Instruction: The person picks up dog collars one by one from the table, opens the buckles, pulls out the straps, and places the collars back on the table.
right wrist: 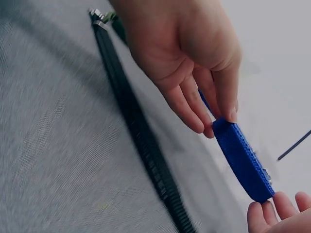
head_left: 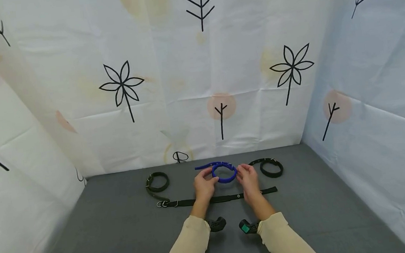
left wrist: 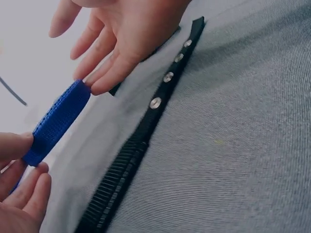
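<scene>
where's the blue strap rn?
Head view, near the centre: the looped blue strap is between the left hand, which pinches it, and the right hand, above the long dark strap in the picture.

On the bench (head_left: 124, 231), a left coiled collar (head_left: 159, 189) and a right coiled collar (head_left: 273, 175) are lying at opposite sides. Between them and above the bench, a raised collar (head_left: 225, 180) is spanning from the left hand (head_left: 204, 186), at its left, to the right hand (head_left: 248, 180), at its right. In front, a flat collar (head_left: 227, 198) is extending crosswise below both hands. A cloth backdrop (head_left: 187, 124) is standing behind the bench.
</scene>
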`<action>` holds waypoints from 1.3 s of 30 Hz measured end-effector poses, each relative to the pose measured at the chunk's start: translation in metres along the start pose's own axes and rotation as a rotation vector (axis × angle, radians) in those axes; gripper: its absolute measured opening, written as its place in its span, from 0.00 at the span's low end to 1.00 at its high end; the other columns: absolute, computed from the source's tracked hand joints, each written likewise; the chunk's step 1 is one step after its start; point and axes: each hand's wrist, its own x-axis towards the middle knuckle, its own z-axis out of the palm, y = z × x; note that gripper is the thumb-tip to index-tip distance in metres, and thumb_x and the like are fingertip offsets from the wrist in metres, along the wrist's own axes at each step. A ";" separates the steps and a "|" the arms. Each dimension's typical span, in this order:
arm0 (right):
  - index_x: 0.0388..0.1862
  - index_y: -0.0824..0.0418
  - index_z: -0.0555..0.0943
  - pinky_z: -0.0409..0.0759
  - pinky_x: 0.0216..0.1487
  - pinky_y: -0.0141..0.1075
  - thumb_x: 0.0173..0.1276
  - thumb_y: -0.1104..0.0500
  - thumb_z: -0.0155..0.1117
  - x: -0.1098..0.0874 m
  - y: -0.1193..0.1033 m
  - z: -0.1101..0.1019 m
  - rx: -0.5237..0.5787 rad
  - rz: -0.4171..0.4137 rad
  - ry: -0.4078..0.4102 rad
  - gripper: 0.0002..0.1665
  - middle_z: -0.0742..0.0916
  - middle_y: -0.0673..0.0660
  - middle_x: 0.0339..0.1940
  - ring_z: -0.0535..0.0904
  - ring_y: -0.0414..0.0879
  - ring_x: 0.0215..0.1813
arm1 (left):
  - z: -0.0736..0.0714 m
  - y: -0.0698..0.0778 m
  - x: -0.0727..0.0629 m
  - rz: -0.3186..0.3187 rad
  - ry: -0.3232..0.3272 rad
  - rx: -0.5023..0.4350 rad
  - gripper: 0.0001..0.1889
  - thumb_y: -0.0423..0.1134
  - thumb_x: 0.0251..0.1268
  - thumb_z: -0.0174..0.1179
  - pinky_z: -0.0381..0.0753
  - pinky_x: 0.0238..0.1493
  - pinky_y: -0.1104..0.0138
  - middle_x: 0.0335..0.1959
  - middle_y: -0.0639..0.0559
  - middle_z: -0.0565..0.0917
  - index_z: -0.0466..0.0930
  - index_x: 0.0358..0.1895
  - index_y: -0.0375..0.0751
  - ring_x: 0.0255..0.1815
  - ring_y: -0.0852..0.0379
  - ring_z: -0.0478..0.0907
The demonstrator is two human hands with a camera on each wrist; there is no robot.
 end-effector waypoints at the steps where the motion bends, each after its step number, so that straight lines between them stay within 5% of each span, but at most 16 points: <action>1: 0.56 0.73 0.68 0.71 0.62 0.52 0.76 0.64 0.52 0.000 -0.003 0.001 0.020 0.000 0.005 0.16 0.77 0.70 0.52 0.73 0.60 0.59 | -0.002 0.002 0.000 0.008 -0.002 -0.019 0.19 0.22 0.53 0.68 0.83 0.41 0.59 0.48 0.38 0.83 0.82 0.51 0.30 0.46 0.44 0.83; 6: 0.49 0.71 0.71 0.78 0.53 0.45 0.73 0.69 0.54 -0.006 -0.024 0.009 0.108 -0.017 0.022 0.09 0.78 0.59 0.42 0.78 0.51 0.48 | -0.011 0.016 0.001 0.105 -0.029 -0.078 0.19 0.22 0.54 0.68 0.83 0.42 0.59 0.44 0.37 0.85 0.83 0.50 0.33 0.45 0.45 0.84; 13: 0.47 0.70 0.74 0.82 0.43 0.37 0.72 0.67 0.58 -0.015 -0.043 0.014 0.069 -0.119 0.027 0.08 0.78 0.56 0.38 0.77 0.46 0.40 | -0.023 0.040 -0.005 0.373 -0.095 -0.173 0.16 0.18 0.53 0.66 0.80 0.48 0.54 0.49 0.36 0.82 0.83 0.47 0.31 0.46 0.40 0.82; 22: 0.50 0.69 0.80 0.76 0.35 0.30 0.68 0.58 0.66 -0.030 -0.061 0.008 -0.204 -0.201 -0.099 0.17 0.80 0.53 0.35 0.76 0.40 0.36 | -0.050 0.070 -0.036 0.577 -0.219 -0.240 0.12 0.15 0.53 0.63 0.75 0.48 0.41 0.53 0.24 0.76 0.80 0.43 0.20 0.48 0.32 0.79; 26: 0.49 0.71 0.82 0.71 0.32 0.30 0.67 0.61 0.68 -0.048 -0.077 0.007 -0.423 -0.317 -0.151 0.16 0.78 0.54 0.32 0.72 0.42 0.33 | -0.053 0.066 -0.046 0.636 -0.232 -0.211 0.13 0.14 0.53 0.63 0.77 0.47 0.43 0.51 0.25 0.77 0.80 0.43 0.21 0.47 0.32 0.79; 29: 0.46 0.73 0.83 0.71 0.31 0.31 0.64 0.65 0.69 -0.063 -0.086 0.005 -0.556 -0.426 -0.197 0.14 0.78 0.56 0.31 0.71 0.43 0.32 | -0.054 0.054 -0.051 0.557 -0.244 -0.263 0.16 0.14 0.53 0.63 0.78 0.48 0.46 0.53 0.28 0.77 0.77 0.46 0.22 0.48 0.34 0.79; 34: 0.41 0.72 0.84 0.72 0.30 0.31 0.61 0.68 0.70 -0.075 -0.089 -0.003 -0.661 -0.532 -0.308 0.10 0.78 0.57 0.30 0.72 0.44 0.30 | -0.064 0.038 -0.056 0.267 -0.321 -0.442 0.29 0.17 0.56 0.63 0.81 0.47 0.61 0.57 0.29 0.73 0.65 0.61 0.29 0.49 0.46 0.81; 39: 0.38 0.72 0.83 0.73 0.26 0.31 0.59 0.71 0.70 -0.078 -0.086 -0.014 -0.673 -0.574 -0.432 0.08 0.79 0.58 0.29 0.73 0.45 0.25 | -0.085 0.029 -0.050 0.130 -0.616 -0.599 0.38 0.20 0.65 0.56 0.80 0.50 0.59 0.59 0.26 0.72 0.48 0.75 0.38 0.49 0.47 0.81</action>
